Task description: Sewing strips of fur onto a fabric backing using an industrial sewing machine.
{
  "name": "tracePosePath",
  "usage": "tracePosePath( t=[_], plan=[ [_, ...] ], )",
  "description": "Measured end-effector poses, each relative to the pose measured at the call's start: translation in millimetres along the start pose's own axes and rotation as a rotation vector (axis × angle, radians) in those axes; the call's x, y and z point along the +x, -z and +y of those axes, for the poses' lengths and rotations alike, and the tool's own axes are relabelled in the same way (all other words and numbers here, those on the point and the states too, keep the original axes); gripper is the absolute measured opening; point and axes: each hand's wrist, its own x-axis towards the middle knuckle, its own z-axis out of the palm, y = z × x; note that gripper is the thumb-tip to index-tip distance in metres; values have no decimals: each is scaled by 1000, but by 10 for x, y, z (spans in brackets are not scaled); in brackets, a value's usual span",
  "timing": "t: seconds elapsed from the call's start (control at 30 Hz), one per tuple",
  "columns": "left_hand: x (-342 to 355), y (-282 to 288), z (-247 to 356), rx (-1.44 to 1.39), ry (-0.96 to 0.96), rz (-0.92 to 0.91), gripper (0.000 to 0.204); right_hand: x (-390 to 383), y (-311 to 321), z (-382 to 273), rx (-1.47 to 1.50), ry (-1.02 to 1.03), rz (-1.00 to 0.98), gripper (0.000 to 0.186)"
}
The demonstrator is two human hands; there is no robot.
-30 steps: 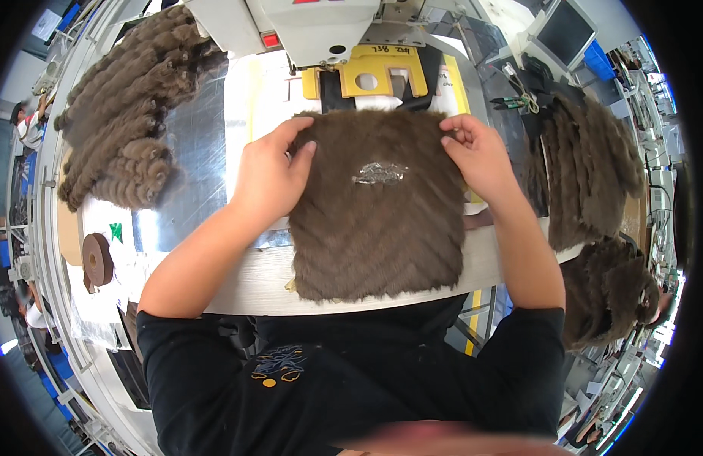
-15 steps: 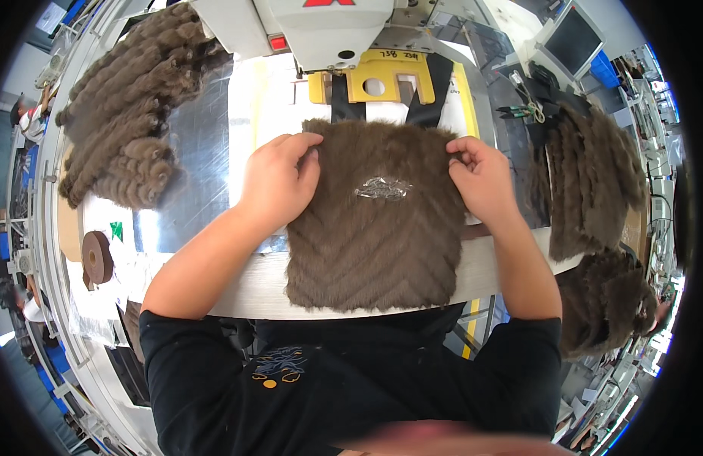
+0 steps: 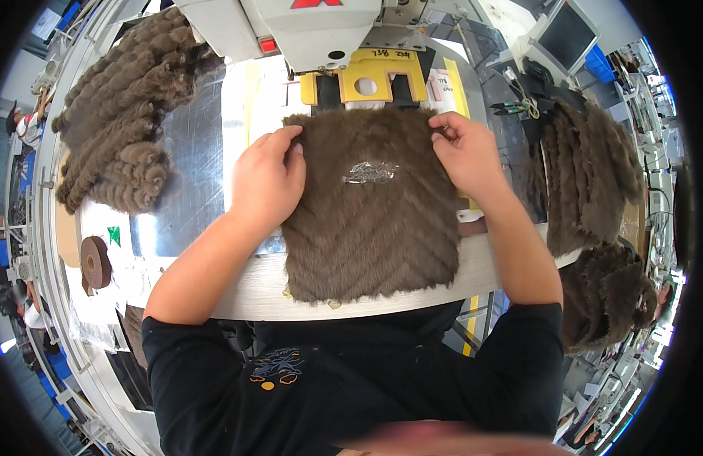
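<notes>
A brown fur panel (image 3: 370, 243) with chevron-like ridges lies in front of me, its near edge close to the front edge of the white table (image 3: 245, 300). A crinkled clear plastic patch (image 3: 372, 172) sits on its upper middle. At the panel's far left corner, my left hand (image 3: 271, 171) pinches the fur between thumb and fingers. My right hand (image 3: 467, 156) pinches the far right corner the same way. Just beyond the far edge is a yellow plate (image 3: 366, 85) with a round hole and dark straps, below the white sewing machine head (image 3: 313, 34).
Stacked brown fur pieces (image 3: 131, 106) lie at the left, with more fur (image 3: 590, 178) at the right and a further pile (image 3: 606, 296) below it. A brown tape roll (image 3: 95, 261) stands at the left. A monitor (image 3: 565, 36) and tangled cables (image 3: 527, 102) are at the back right.
Both hands have moved the fur panel slightly away from me and a little to the left, toward the yellow plate. Both still pinch its far corners.
</notes>
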Motion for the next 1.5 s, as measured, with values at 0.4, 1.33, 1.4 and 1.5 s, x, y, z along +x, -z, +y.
tracePosePath(
  t=[0.4,1.33,1.4,1.5],
  plan=[
    [250,-57,-116,82,-40,-41,29,219,-6,-75,-204,108,81,26],
    [267,-40,-176,-67,28,-3,36,1715,124,170,230,-17,97,28],
    [234,-13,-166,-76,15,-12,40,1228,197,112,416,-177,13,36],
    [212,5,-159,-11,53,-89,41,495,320,46,551,-288,-132,34]
  ],
)
